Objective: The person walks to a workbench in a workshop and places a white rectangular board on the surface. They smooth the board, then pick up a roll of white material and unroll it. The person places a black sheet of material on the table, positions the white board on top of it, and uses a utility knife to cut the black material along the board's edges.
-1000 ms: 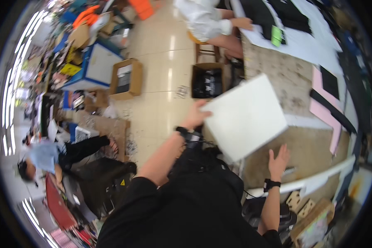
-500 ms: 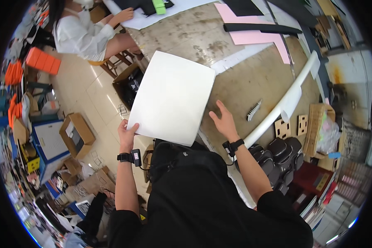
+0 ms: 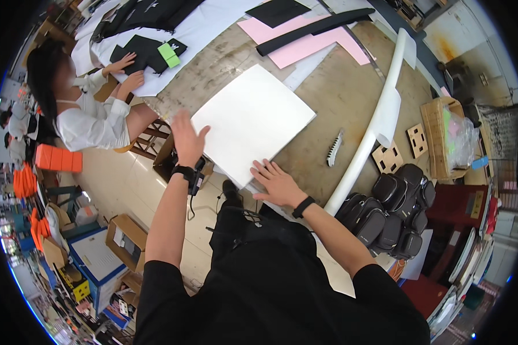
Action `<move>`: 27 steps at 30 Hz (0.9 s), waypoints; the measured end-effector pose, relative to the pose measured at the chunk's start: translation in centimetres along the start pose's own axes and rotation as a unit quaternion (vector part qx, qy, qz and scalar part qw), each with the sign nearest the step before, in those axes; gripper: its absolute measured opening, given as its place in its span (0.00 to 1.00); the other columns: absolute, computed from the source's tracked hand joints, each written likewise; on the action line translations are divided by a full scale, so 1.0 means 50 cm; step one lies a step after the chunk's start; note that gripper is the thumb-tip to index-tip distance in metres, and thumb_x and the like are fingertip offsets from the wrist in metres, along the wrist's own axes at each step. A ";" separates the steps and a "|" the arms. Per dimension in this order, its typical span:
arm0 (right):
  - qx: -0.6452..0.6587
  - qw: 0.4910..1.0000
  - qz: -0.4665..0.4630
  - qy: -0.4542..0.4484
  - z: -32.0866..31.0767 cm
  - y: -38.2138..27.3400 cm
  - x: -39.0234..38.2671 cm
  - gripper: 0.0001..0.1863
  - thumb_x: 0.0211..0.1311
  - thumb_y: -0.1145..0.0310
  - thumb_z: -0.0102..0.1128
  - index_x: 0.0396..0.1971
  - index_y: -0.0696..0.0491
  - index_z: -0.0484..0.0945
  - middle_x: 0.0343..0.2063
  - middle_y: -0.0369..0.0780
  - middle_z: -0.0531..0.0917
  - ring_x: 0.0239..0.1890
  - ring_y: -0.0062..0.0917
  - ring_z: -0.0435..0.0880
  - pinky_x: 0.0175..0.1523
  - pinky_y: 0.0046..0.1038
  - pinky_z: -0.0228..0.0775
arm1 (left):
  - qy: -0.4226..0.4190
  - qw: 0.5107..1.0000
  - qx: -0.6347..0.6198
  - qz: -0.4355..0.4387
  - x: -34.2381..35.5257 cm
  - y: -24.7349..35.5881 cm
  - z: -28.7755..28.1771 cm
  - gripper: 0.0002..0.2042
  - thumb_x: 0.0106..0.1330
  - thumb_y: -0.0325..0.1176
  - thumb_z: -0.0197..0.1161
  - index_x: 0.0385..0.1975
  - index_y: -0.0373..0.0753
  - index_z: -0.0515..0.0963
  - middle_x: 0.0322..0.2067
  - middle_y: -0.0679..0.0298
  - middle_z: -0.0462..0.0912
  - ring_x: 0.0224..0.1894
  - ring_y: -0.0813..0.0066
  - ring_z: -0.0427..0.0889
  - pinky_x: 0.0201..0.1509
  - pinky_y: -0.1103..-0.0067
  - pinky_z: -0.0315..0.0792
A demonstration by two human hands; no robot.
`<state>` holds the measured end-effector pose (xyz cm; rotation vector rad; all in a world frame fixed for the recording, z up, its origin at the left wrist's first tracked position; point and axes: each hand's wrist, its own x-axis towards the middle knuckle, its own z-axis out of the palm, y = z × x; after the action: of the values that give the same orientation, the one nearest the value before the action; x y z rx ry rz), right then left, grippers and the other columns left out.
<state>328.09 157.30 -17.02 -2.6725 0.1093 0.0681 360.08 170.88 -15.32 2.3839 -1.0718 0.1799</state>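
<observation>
A square white sheet (image 3: 253,115) lies on the worktable (image 3: 298,154) at its near left corner. My left hand (image 3: 187,138) is open at the sheet's left edge, fingers apart and slightly blurred; I cannot tell whether it touches. My right hand (image 3: 275,185) rests open, fingers spread, on the sheet's near right edge. A black-and-white handled cutter (image 3: 334,148) lies to the right of the sheet, and a long white roll (image 3: 362,153) runs along the right. Beyond lie pink pieces (image 3: 282,53) with a black strip (image 3: 305,33) over them.
A person in white (image 3: 92,121) sits at the left, hands on black fabric (image 3: 141,54) near green pieces (image 3: 168,54). Black bags (image 3: 385,213), a wicker basket (image 3: 437,138) and wooden plates (image 3: 388,158) are at the right. A cardboard box (image 3: 124,241) stands on the floor.
The white sheet has moved from being held in my left hand onto the table. My left hand has let go of its grip; my right hand has come onto the sheet's edge.
</observation>
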 end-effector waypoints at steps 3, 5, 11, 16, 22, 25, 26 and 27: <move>0.011 0.999 0.028 0.023 0.039 -0.010 0.047 0.41 0.77 0.42 0.54 0.79 0.54 0.64 0.81 0.42 0.63 0.82 0.43 0.59 0.85 0.49 0.47 | -0.138 0.980 -0.036 0.140 -0.011 0.045 0.061 0.40 0.69 0.40 0.72 0.78 0.34 0.61 0.79 0.47 0.61 0.81 0.41 0.57 0.83 0.50 0.54; 0.001 0.994 0.102 0.046 0.041 -0.016 0.068 0.39 0.78 0.45 0.54 0.78 0.54 0.65 0.80 0.42 0.65 0.82 0.41 0.60 0.85 0.50 0.47 | -0.299 0.932 0.043 0.199 -0.061 0.036 0.116 0.37 0.76 0.48 0.62 0.82 0.46 0.59 0.84 0.55 0.52 0.85 0.45 0.49 0.85 0.46 0.47; -0.105 0.950 0.282 0.086 0.007 0.087 0.154 0.39 0.80 0.48 0.50 0.79 0.60 0.62 0.81 0.45 0.63 0.83 0.40 0.60 0.85 0.50 0.46 | -0.336 0.910 0.037 0.240 -0.066 0.072 0.098 0.45 0.70 0.67 0.59 0.84 0.54 0.58 0.86 0.62 0.49 0.87 0.51 0.39 0.84 0.37 0.31; -0.146 0.883 0.435 0.102 -0.052 0.266 0.202 0.42 0.80 0.47 0.50 0.80 0.63 0.59 0.82 0.49 0.59 0.83 0.44 0.58 0.85 0.48 0.46 | -0.358 0.895 -0.043 0.264 -0.064 0.079 0.115 0.51 0.64 0.71 0.63 0.84 0.49 0.58 0.85 0.59 0.51 0.87 0.56 0.42 0.85 0.38 0.32; -0.136 0.920 0.362 0.066 0.038 0.029 0.119 0.45 0.78 0.47 0.54 0.78 0.69 0.58 0.80 0.59 0.59 0.82 0.49 0.59 0.85 0.50 0.45 | -0.343 0.897 -0.070 0.271 -0.103 0.104 0.168 0.54 0.65 0.70 0.63 0.83 0.38 0.56 0.84 0.48 0.49 0.87 0.52 0.42 0.85 0.42 0.36; -0.111 0.927 0.356 0.036 0.034 0.000 0.134 0.44 0.79 0.48 0.53 0.78 0.70 0.58 0.80 0.59 0.59 0.82 0.50 0.60 0.85 0.50 0.44 | -0.366 0.887 -0.065 0.273 -0.088 0.101 0.160 0.53 0.67 0.70 0.61 0.83 0.38 0.56 0.84 0.48 0.48 0.87 0.51 0.41 0.85 0.43 0.34; -0.157 0.911 0.380 0.034 0.008 0.038 0.156 0.42 0.81 0.47 0.50 0.77 0.69 0.61 0.79 0.58 0.61 0.82 0.49 0.60 0.85 0.51 0.44 | -0.369 0.886 -0.062 0.275 -0.085 0.102 0.155 0.53 0.67 0.70 0.61 0.83 0.38 0.55 0.84 0.48 0.48 0.87 0.51 0.41 0.85 0.43 0.34; -0.166 0.897 0.407 0.048 -0.027 0.097 0.177 0.41 0.81 0.47 0.49 0.77 0.69 0.61 0.79 0.57 0.62 0.82 0.49 0.61 0.85 0.52 0.43 | -0.371 0.883 -0.060 0.280 -0.083 0.103 0.152 0.53 0.67 0.70 0.61 0.83 0.38 0.55 0.84 0.48 0.47 0.87 0.51 0.40 0.85 0.43 0.34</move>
<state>336.53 151.79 -18.59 -2.7535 1.3487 0.2336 352.85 166.94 -21.12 1.9778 -2.0370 -0.6431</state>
